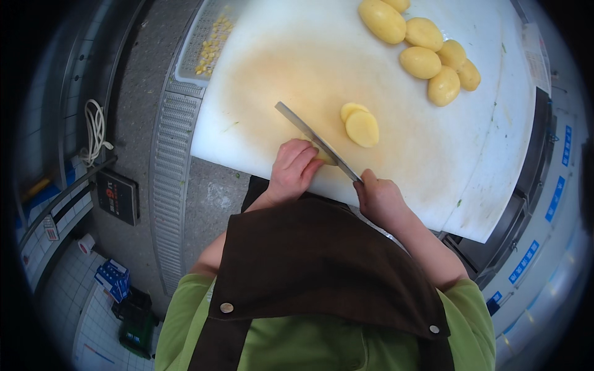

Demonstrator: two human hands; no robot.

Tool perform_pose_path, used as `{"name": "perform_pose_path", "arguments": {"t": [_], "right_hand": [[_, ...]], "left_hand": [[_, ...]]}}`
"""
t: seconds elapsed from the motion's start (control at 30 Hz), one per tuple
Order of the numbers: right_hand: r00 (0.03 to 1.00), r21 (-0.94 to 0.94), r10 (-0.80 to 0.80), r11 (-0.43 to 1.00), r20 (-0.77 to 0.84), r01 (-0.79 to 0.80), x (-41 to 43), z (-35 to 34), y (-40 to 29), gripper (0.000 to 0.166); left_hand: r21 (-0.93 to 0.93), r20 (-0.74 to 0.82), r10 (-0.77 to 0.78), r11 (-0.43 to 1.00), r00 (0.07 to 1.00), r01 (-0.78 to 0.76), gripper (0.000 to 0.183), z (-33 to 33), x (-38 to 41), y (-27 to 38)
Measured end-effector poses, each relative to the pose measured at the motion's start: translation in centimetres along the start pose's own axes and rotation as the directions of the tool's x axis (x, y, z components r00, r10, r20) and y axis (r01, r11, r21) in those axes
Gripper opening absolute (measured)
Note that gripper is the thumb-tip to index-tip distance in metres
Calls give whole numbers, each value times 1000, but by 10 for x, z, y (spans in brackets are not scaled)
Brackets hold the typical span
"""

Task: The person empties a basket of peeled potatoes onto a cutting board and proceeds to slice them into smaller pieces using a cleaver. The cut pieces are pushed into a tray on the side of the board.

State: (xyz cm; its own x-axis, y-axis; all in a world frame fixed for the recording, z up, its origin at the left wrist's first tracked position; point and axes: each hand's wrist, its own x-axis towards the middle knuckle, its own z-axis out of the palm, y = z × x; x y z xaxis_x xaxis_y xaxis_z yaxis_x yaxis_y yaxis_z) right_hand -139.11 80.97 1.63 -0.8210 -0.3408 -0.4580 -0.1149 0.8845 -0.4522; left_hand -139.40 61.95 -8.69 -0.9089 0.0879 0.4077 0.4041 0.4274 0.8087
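Observation:
On a large white cutting board point(408, 157), my left hand point(295, 168) grips a peeled potato piece point(326, 156), which the fingers and the blade partly hide. My right hand point(381, 196) is closed around the handle of a kitchen knife point(315, 139), its blade pointing to the upper left and lying against the potato piece. Just beyond the blade lie two overlapping potato slices point(362, 128), their cut faces pale yellow. Several whole peeled potatoes point(420, 62) are grouped at the far right of the board.
A perforated plastic basket point(188, 69) holding small yellow cubes point(210, 52) sits at the board's far left edge. A metal floor grate point(171, 185) runs along the left. Beside it are a black flat device point(117, 196) and a coiled white cable point(95, 127). Steel equipment point(508, 222) stands right of the board.

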Motion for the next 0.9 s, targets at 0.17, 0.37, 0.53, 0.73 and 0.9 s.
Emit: {"name": "perform_pose_path", "arguments": {"t": [0.17, 0.37, 0.53, 0.73, 0.9], "right_hand": [[1000, -82, 6, 997, -2, -6, 30, 25, 1, 17], [998, 151, -21, 988, -56, 29, 19, 4, 11, 14], [978, 471, 163, 878, -129, -85, -11, -28, 9, 19], [907, 641, 358, 755, -224, -140, -37, -21, 29, 18], [881, 728, 451, 651, -144, -215, -50, -9, 27, 18]], "left_hand": [[13, 5, 0, 1000, 1000, 0, 28, 1, 0, 3], [23, 3, -9, 1000, 1000, 9, 30, 4, 4, 4], [178, 27, 13, 984, 1000, -18, 46, 13, 7, 0], [340, 308, 52, 927, 950, -161, 63, 28, 41, 7], [457, 450, -179, 888, 875, -54, 60, 27, 43, 13]]}}
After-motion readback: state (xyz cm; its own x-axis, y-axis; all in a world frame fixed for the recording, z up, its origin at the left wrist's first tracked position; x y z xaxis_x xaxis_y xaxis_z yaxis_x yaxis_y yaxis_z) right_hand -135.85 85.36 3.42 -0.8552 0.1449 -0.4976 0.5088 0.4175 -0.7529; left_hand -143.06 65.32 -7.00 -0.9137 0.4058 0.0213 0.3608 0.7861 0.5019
